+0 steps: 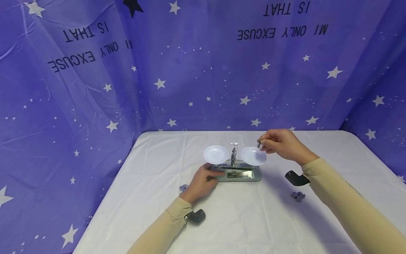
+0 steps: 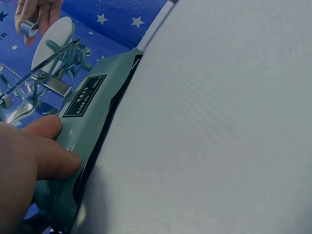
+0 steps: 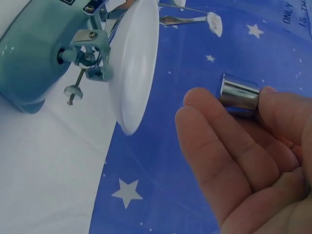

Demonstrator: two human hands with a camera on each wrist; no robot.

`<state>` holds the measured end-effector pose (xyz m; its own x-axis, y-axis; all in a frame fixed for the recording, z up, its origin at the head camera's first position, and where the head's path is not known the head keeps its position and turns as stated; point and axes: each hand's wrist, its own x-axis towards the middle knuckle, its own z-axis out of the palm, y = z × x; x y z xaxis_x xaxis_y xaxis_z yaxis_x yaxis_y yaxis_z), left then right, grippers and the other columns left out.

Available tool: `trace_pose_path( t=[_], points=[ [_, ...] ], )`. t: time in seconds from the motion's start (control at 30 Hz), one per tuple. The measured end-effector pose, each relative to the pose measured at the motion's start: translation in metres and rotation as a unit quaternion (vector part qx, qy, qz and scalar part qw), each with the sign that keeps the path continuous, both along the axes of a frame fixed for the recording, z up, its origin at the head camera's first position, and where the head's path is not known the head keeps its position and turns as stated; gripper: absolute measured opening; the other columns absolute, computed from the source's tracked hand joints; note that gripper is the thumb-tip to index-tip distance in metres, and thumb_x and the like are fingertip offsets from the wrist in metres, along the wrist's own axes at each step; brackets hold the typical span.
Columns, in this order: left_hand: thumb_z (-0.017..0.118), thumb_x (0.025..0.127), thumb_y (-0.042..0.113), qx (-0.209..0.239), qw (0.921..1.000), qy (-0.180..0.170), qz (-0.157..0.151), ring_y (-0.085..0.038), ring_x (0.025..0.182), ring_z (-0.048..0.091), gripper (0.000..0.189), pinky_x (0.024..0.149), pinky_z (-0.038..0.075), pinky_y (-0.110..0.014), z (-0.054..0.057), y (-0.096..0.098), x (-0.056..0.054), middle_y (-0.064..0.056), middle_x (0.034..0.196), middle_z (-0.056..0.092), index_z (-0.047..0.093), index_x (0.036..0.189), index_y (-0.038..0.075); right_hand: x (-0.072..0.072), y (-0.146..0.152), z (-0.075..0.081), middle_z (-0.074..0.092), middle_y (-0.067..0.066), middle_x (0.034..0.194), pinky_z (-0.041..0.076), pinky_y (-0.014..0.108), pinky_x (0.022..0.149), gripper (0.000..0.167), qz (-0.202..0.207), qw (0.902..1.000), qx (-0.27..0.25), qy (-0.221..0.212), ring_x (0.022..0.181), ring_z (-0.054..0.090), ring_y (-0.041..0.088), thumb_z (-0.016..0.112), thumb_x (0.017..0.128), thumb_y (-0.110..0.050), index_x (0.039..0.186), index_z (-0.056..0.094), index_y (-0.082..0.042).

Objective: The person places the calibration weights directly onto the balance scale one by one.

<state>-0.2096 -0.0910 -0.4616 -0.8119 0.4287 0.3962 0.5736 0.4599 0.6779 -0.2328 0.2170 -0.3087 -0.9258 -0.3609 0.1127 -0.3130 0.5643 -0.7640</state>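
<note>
A green balance scale (image 1: 253,175) stands on the white table, with a white left pan (image 1: 216,155) and a white right pan (image 1: 253,156), both bare. Fingers of my left hand (image 1: 201,181) rest on the left end of its base; the left wrist view shows two fingertips against the green casing (image 2: 114,78). Beside and above the right pan, my right hand (image 1: 283,144) pinches a shiny metal cylinder weight (image 3: 239,95) between thumb and fingers. The weight is apart from the pan.
To the right, a small cluster of dark greyish objects (image 1: 298,196) lies on the white tablecloth (image 1: 247,218). Another small cluster (image 1: 183,188) sits left of the scale, partly behind my left wrist. A purple starred curtain (image 1: 206,70) hangs behind the table.
</note>
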Motion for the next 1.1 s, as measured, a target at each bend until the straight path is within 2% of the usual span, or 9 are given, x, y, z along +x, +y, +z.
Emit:
trace_pose_path(
  t=[0.27,0.47,0.6,0.77,0.93,1.1],
  points=[
    [0.063,0.078,-0.003,-0.003,1.0,-0.004,0.001,-0.038,0.131,0.058,0.035,0.113,0.045,-0.051,0.001,0.0,0.001,-0.019,0.138,0.063,0.08,0.108,0.005,-0.007,-0.013,-0.003,0.074,0.026,0.111,0.064,0.032,0.076,0.015,0.007,0.9999,0.013,0.002,0.091,0.076,0.027,0.061,0.099,-0.004,0.103,0.07,0.007],
    [0.062,0.078,-0.003,0.003,1.0,0.002,-0.004,-0.037,0.129,0.06,0.036,0.112,0.046,-0.049,0.002,0.0,0.001,-0.019,0.135,0.065,0.08,0.107,0.004,-0.008,-0.02,-0.005,0.078,0.017,0.103,0.062,0.031,0.076,0.013,0.005,0.997,0.062,0.046,0.09,0.073,0.023,0.064,0.097,-0.006,0.101,0.076,-0.002],
    [0.062,0.078,-0.004,0.001,0.9998,0.018,-0.004,-0.037,0.127,0.061,0.035,0.11,0.047,-0.048,0.002,0.001,0.0,-0.02,0.133,0.066,0.08,0.107,0.004,-0.009,-0.023,-0.007,0.078,0.014,0.104,0.061,0.043,0.085,0.012,0.007,0.9923,0.088,0.087,0.1,0.072,0.029,0.066,0.096,-0.007,0.096,0.077,-0.006],
    [0.062,0.077,-0.004,0.001,0.9997,0.025,-0.006,-0.037,0.125,0.062,0.035,0.109,0.048,-0.048,0.001,0.0,0.0,-0.021,0.133,0.066,0.08,0.107,0.004,-0.011,-0.024,-0.012,0.078,0.014,0.105,0.057,0.055,0.097,0.01,0.012,0.9895,0.095,0.108,0.11,0.071,0.037,0.066,0.095,-0.006,0.095,0.076,-0.006],
    [0.062,0.077,-0.004,0.0,0.9999,0.017,-0.003,-0.035,0.124,0.063,0.035,0.108,0.049,-0.047,0.001,0.0,0.0,-0.02,0.132,0.066,0.08,0.107,0.005,-0.01,-0.024,-0.017,0.078,0.015,0.107,0.051,0.06,0.104,0.011,0.009,0.9865,0.107,0.123,0.118,0.067,0.041,0.067,0.094,-0.006,0.099,0.076,-0.006],
    [0.063,0.078,-0.003,-0.002,1.0,0.003,0.0,-0.036,0.125,0.062,0.035,0.109,0.048,-0.048,0.002,0.0,0.0,-0.02,0.133,0.065,0.08,0.107,0.005,-0.011,-0.025,-0.022,0.072,0.017,0.125,0.046,0.058,0.107,0.008,0.013,0.9842,0.115,0.134,0.137,0.052,0.045,0.068,0.094,-0.006,0.095,0.075,-0.007]
  ],
)
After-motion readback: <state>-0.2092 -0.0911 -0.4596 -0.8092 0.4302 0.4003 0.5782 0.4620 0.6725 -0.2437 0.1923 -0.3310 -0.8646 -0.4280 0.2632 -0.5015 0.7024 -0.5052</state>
